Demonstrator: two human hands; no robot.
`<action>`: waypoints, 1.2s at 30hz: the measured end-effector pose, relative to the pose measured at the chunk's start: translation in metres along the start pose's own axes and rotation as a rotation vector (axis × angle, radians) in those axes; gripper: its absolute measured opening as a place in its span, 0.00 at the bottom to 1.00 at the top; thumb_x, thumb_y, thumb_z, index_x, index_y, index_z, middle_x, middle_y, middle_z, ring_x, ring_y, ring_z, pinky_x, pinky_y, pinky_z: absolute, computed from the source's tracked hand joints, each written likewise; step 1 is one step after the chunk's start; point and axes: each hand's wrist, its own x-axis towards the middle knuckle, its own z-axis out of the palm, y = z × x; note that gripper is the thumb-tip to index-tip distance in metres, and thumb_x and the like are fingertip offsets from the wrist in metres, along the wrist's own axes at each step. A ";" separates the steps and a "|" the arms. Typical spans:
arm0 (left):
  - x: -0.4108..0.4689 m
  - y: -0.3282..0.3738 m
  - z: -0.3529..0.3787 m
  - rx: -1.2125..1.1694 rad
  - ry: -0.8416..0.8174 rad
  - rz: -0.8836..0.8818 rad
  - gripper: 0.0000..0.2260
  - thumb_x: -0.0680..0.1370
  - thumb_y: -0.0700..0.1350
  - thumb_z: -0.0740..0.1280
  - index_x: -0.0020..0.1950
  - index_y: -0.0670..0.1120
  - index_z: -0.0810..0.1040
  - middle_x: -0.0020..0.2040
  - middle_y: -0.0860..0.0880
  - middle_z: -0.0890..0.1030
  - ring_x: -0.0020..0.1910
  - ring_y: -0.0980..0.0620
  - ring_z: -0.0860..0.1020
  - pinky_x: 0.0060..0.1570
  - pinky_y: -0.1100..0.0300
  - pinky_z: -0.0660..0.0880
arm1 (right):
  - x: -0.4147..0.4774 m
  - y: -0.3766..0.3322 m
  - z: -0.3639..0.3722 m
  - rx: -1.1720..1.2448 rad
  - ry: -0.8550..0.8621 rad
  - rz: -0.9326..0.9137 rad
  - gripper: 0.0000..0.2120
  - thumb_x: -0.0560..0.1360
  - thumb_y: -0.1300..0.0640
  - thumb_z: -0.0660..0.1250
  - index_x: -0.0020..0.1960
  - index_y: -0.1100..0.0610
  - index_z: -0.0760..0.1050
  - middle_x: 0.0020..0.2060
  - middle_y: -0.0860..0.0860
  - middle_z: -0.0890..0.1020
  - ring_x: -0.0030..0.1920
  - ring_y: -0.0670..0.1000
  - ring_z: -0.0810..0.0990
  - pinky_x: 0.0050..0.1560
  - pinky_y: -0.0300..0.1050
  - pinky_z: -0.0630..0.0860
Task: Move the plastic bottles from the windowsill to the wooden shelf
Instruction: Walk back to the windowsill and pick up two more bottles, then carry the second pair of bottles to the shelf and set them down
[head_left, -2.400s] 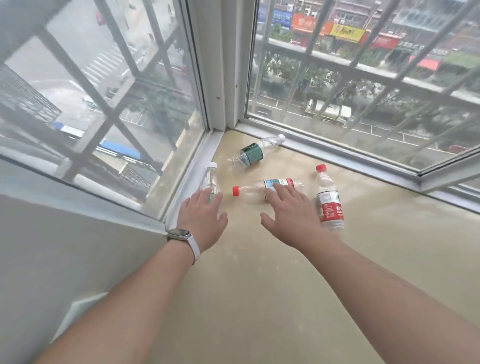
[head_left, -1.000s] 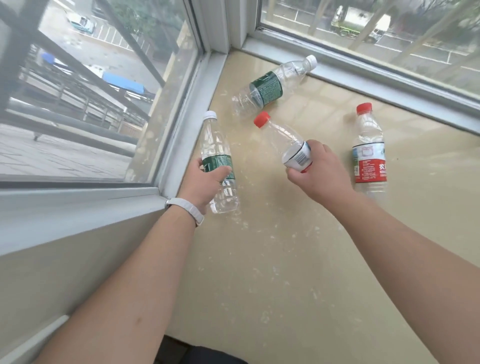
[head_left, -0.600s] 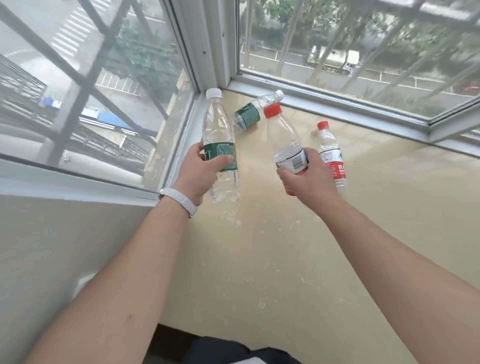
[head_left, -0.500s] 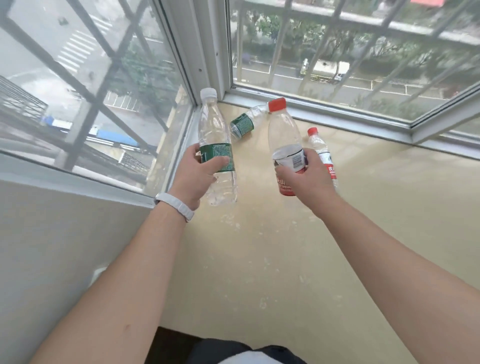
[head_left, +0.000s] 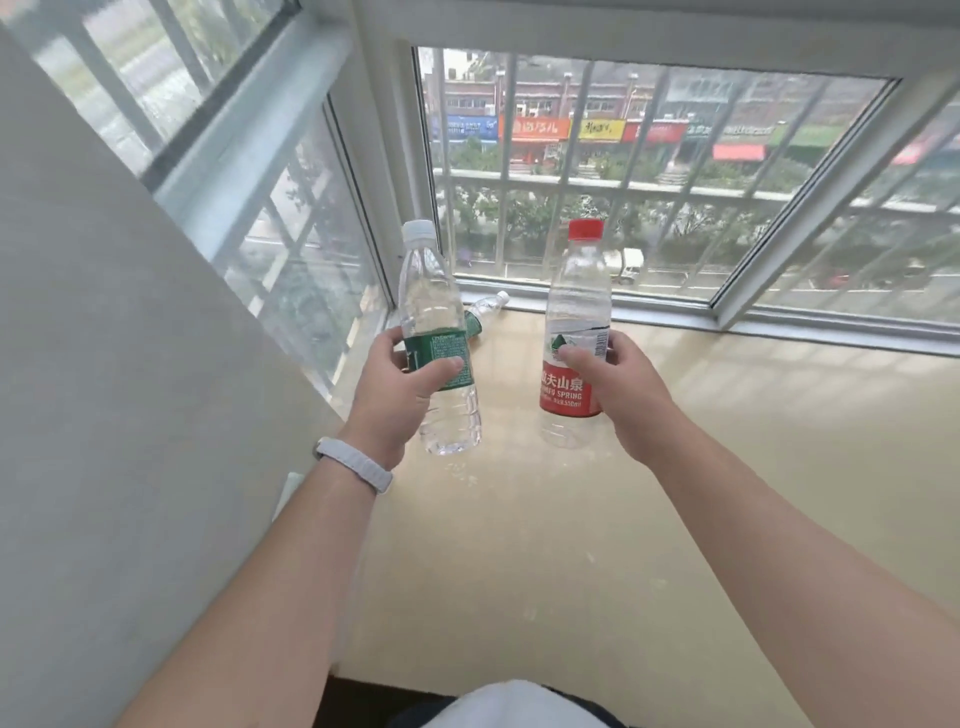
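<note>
Windowsill (head_left: 519, 571): a beige slab filling the lower and middle frame. Barred window (head_left: 649, 182) across the top, grey wall (head_left: 104, 415) down the left. Shelf not in view.

Both forearms reached in from the bottom edge. Left hand (head_left: 400, 395), centre-left, gripped the green bottle (head_left: 431, 301) at its label, with fingers (head_left: 441, 369) wrapped round the body. Right hand (head_left: 628, 395), centre-right, held the red bottle (head_left: 574, 312) the same way, thumb across the label front. Both bottles were clear of the sill and well apart from each other. They looked empty or nearly so.

A third bottle (head_left: 488, 306) lay on the sill in the far corner, partly hidden behind the green one. White wristband (head_left: 356, 465) on the left wrist.

Risks, as judged:
- Thin, light plastic gives under a grip. Squeeze too hard and a bottle could buckle or pop out of the hand; hold too loosely and it could slide down through the fingers on the turn toward the shelf.
- Both hands were full, so neither could catch a dropped bottle.
- The wall stood close on the left. A wide swing could knock the green bottle against it.
- The third bottle needs a return trip. Lying on its side, it could roll if the sill were bumped.

Axes:
- Green bottle: long axis near vertical, white cap (head_left: 418, 228) up, top leaning slightly left.
- Red bottle: long axis upright, red cap (head_left: 585, 228) up.
- Third bottle: on its side, cap toward the upper right and the window.
</note>
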 end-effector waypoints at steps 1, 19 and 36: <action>-0.008 0.004 0.001 -0.015 -0.014 0.005 0.26 0.71 0.40 0.77 0.66 0.47 0.71 0.55 0.44 0.83 0.51 0.45 0.84 0.43 0.55 0.77 | -0.012 -0.002 -0.002 0.031 0.000 -0.001 0.22 0.67 0.50 0.74 0.60 0.53 0.76 0.52 0.53 0.84 0.52 0.55 0.84 0.55 0.55 0.80; -0.086 -0.005 0.039 -0.006 -0.425 0.032 0.21 0.75 0.37 0.73 0.67 0.43 0.73 0.58 0.45 0.82 0.52 0.50 0.83 0.44 0.58 0.78 | -0.189 0.017 -0.040 0.147 0.309 -0.049 0.19 0.73 0.52 0.72 0.61 0.57 0.76 0.53 0.55 0.84 0.50 0.54 0.84 0.55 0.56 0.80; -0.165 -0.014 0.229 0.108 -0.804 0.016 0.27 0.65 0.39 0.75 0.63 0.42 0.74 0.54 0.44 0.84 0.52 0.43 0.84 0.49 0.48 0.81 | -0.308 0.057 -0.189 0.319 0.647 -0.128 0.09 0.78 0.56 0.69 0.58 0.55 0.77 0.50 0.52 0.83 0.47 0.50 0.84 0.46 0.47 0.79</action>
